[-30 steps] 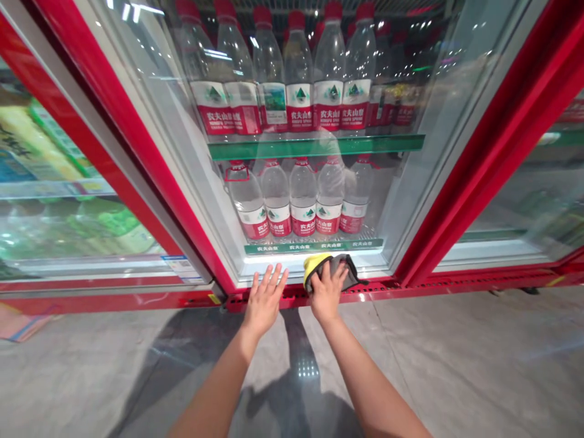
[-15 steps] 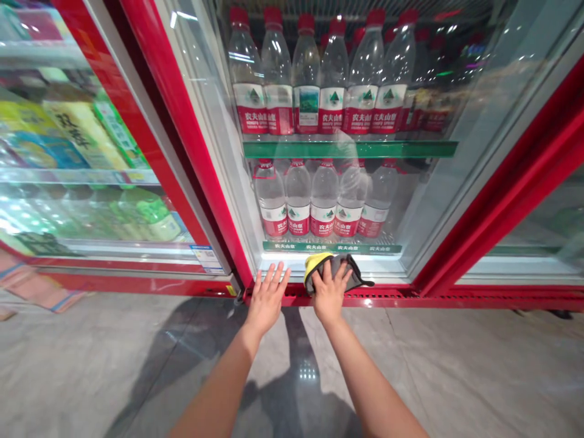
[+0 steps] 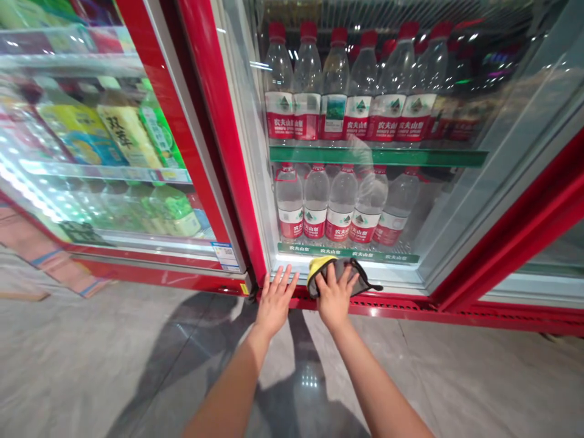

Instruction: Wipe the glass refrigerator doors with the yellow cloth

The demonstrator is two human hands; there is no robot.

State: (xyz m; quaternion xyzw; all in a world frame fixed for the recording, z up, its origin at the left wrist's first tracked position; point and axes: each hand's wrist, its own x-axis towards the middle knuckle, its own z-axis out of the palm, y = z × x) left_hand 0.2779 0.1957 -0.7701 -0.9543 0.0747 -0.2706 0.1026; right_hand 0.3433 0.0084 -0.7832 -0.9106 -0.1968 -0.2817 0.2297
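Observation:
A grey and yellow cleaning cloth [image 3: 343, 278] with black edging lies bunched against the bottom of the glass fridge door [image 3: 438, 213]. My right hand [image 3: 334, 297] holds it there, fingers spread and bent over the fabric; a small black loop sticks out to the right. Just left of the cloth, my left hand [image 3: 274, 303] is open, its fingers stretched out at the door's lower red frame, holding nothing. Behind the glass stand water bottles [image 3: 340, 207] with red and white labels, above a green shelf strip [image 3: 349, 252].
A second fridge with a red frame [image 3: 182, 115] stands on the left, with drink bottles [image 3: 130, 131] inside. Pinkish cartons [image 3: 50, 258] sit at the far left. Another red door frame [image 3: 511, 243] slants up at right. Grey floor tiles [image 3: 137, 365] reflect light below.
The view has shifted left, so the fridges appear farther right. My right hand and the cloth remain low on the door; the left hand stays open beside them.

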